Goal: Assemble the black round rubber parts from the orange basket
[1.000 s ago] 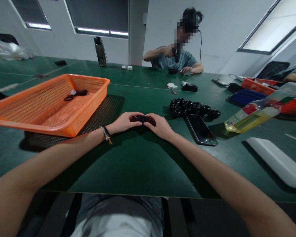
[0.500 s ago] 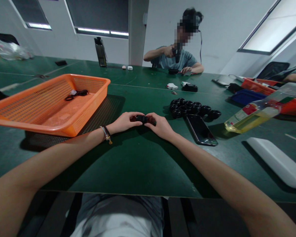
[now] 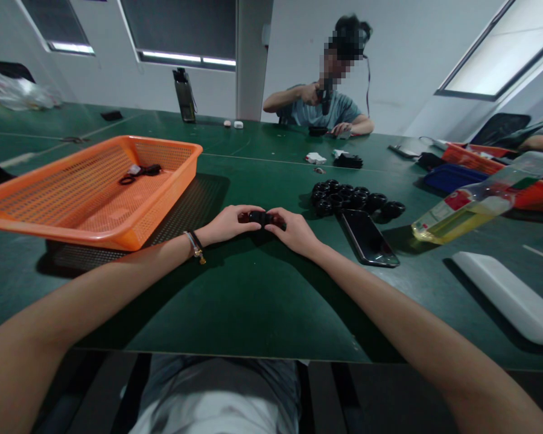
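Note:
Between my two hands, just above the green table (image 3: 253,301), is a small black part (image 3: 260,218); its exact kind is too dark to make out. My left hand (image 3: 228,224) grips its left end, thumb in front and fingers behind. On the other end my right hand (image 3: 294,230) closes in the same way. To the right of my right hand sits a cluster of glossy black round hollow parts (image 3: 344,198), several of them packed together. A dark smartphone (image 3: 370,237) lies in front of that cluster, its screen facing up.
At left stands an orange perforated basket (image 3: 136,232) holding a black cable (image 3: 140,173). On the right are a tilted clear bottle with yellow liquid (image 3: 466,211), a white slab-like case (image 3: 509,295) and a blue tray (image 3: 455,179). Across the table a person (image 3: 321,108) holds a dark tool.

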A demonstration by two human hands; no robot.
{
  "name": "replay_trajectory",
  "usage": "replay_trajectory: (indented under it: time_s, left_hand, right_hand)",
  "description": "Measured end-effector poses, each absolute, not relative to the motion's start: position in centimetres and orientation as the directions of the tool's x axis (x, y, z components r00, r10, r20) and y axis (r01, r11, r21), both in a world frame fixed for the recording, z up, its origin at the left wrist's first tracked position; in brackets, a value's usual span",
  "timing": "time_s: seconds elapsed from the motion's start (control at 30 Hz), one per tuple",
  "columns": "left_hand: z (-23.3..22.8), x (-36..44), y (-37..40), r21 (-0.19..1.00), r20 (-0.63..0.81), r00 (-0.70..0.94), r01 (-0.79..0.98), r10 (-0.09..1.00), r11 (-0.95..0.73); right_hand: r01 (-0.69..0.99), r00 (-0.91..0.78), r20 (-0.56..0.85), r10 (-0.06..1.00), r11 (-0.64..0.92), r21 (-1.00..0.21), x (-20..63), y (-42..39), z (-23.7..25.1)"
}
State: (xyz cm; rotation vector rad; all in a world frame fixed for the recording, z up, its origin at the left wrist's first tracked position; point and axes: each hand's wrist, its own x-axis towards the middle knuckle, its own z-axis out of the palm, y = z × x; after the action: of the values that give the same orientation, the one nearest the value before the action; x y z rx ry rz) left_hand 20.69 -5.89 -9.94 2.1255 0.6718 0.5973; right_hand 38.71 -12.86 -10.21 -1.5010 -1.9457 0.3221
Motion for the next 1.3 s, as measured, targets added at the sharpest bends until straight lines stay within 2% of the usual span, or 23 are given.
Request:
replay_trajectory:
  time_s: [0.73, 0.9, 1.1, 1.3]
  left_hand:
    - [-9.85, 20.77, -6.08, 0.826, 0.183, 0.734, 0.247, 0.654, -0.508]
    - [-9.91, 20.76, -6.0, 0.833, 0.181, 0.739, 0.236, 0.649, -0.501]
    - [-10.0, 20.7, -5.83, 0.807, 0.19, 0.731, 0.264, 0.655, -0.528]
    - [-9.89, 20.75, -5.9, 0.818, 0.179, 0.732, 0.26, 0.657, -0.513]
  right_hand:
    - [0.802, -0.148, 0.321, 0.935, 0.304, -0.514, 38.61, -12.81, -9.99]
    - [0.793, -0.15, 0.354, 0.923, 0.326, -0.515, 38.72, -12.78, -10.17]
    - [0.724, -0.154, 0.405, 0.901, 0.382, -0.574, 38.85, -12.97, -10.37]
    - [0.7, -0.14, 0.394, 0.908, 0.373, -0.61, 38.85, -12.91, -10.42]
